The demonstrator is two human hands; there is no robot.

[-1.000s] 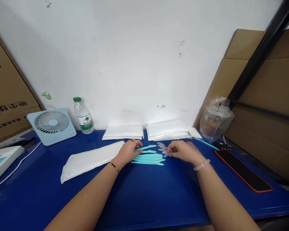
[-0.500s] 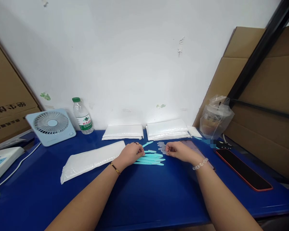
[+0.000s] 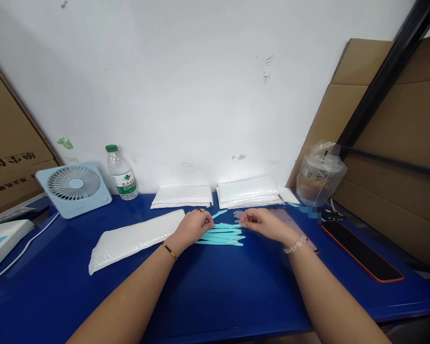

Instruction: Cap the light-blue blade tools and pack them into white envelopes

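Observation:
My left hand point(image 3: 195, 227) is closed in a pinch on one end of a turquoise eyebrow razor point(image 3: 225, 225), which points to the right. At the razor's other end, the fingertips of my right hand point(image 3: 256, 223) are pinched together, apparently on a small clear plastic piece that they mostly hide. Several more turquoise razors point(image 3: 224, 237) lie side by side just below, on the blue table. Another razor point(image 3: 220, 213) rests slantwise above my left fingertips. Beside my right fingers lie several small clear plastic pieces point(image 3: 238, 214), partly covered by the hand.
A white padded mailer point(image 3: 136, 241) lies at left; folded white mailers point(image 3: 182, 197) and a stack of mailers point(image 3: 249, 192) stand against the wall. A fan point(image 3: 75, 188), water bottle point(image 3: 123, 177), bagged drink cup point(image 3: 317, 177), red-edged phone point(image 3: 361, 251) and flat screen-like device point(image 3: 294, 224) surround the hands.
My right hand has moved slightly left, from the clear pieces to the razor's end. The razor in my left hand now reaches between both hands.

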